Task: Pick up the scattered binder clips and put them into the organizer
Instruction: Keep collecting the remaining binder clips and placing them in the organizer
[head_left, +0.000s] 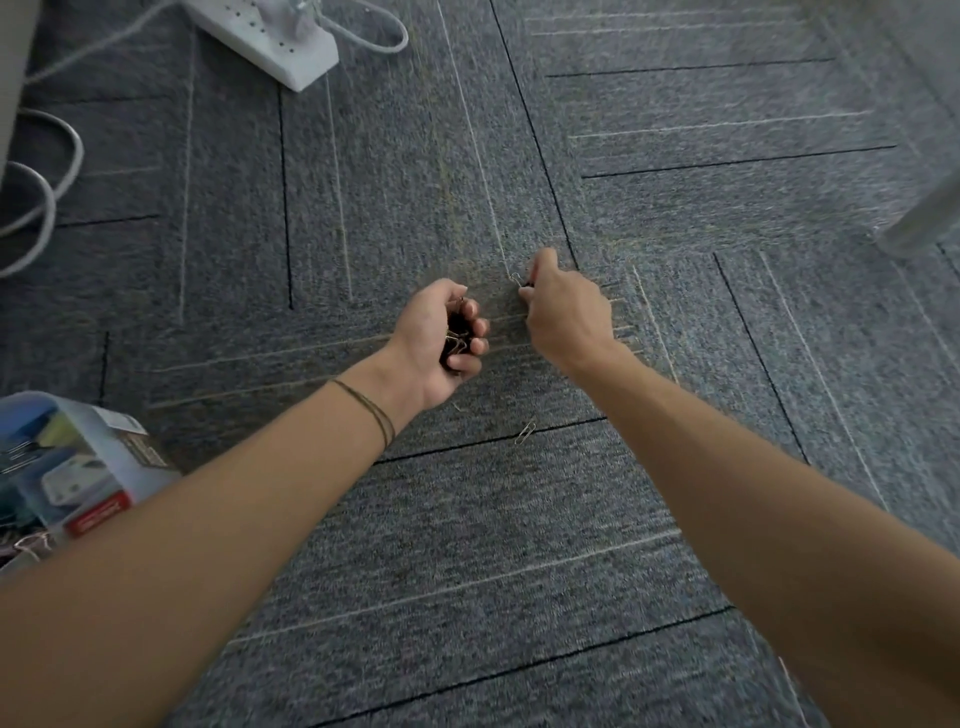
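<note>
My left hand (434, 338) is cupped over the grey carpet, fingers curled around a bunch of black binder clips (457, 340) with wire handles. Just to its right, my right hand (563, 306) pinches one binder clip (519, 280) between thumb and fingers, its wire loop sticking out at the fingertips, right at the carpet surface. The clear plastic organizer (78, 457) sits at the lower left, partly hidden by my left forearm, with a few clips and coloured items inside.
A loose paper clip (525, 432) lies on the carpet between my forearms. A white power strip (270, 39) with cables (47, 171) lies at the top left. A pale furniture leg (919, 223) stands at the right edge.
</note>
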